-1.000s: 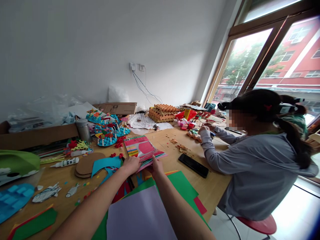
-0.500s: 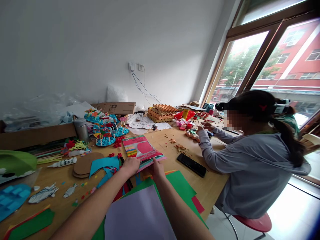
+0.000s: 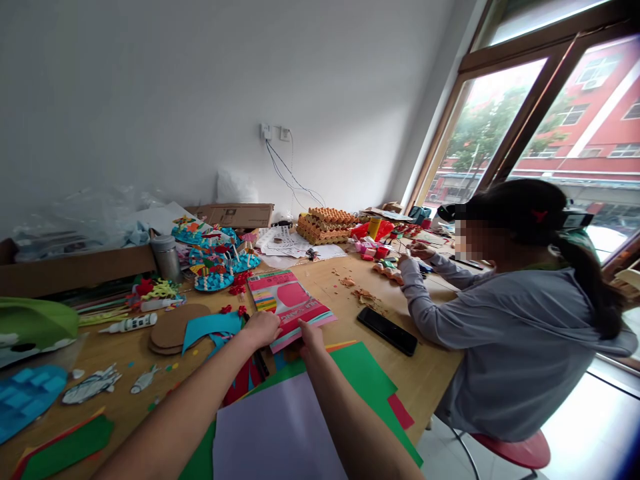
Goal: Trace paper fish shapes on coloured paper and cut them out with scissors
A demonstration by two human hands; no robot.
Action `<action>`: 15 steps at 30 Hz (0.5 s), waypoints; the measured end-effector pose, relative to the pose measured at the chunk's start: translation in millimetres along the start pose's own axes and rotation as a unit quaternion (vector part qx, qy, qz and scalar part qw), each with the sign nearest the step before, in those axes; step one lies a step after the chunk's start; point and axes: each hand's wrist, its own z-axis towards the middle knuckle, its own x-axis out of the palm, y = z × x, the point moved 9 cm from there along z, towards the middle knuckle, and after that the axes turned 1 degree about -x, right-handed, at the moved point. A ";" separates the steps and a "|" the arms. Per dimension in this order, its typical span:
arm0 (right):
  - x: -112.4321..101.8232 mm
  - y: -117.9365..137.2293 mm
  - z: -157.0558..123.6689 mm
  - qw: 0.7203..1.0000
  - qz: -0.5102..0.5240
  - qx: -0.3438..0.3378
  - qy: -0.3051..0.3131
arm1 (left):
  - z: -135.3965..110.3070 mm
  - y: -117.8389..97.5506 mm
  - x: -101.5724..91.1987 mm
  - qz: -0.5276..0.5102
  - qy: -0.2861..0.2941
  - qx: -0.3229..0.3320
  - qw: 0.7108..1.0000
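A pack of coloured paper (image 3: 293, 303) with a pink printed cover lies on the table in front of me, sheet edges showing at its right side. My left hand (image 3: 265, 328) grips its near left edge with the fingers closed. At the near right edge, my right hand (image 3: 311, 339) pinches the pack, thumb on top and the other fingers mostly hidden beneath. Under my forearms lie a lilac sheet (image 3: 277, 430) and larger green sheets (image 3: 363, 367).
A black phone (image 3: 387, 331) lies right of the pack. Brown cardboard discs (image 3: 175, 327), a white glue bottle (image 3: 131, 323) and paper fish (image 3: 93, 385) are at left. Blue craft pieces (image 3: 215, 280) and egg trays (image 3: 325, 227) stand farther back. A person in grey (image 3: 480, 327) sits at right.
The pack's near edge, lifted before with its inner sheets showing, now lies flatter under the cover. My right hand has shifted slightly toward my left hand. The view has moved a little.
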 end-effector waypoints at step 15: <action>-1.2 17.8 2.9 0.982 -0.140 -0.112 -0.056 | 12.7 15.0 11.5 -0.095 -0.027 -0.050 0.994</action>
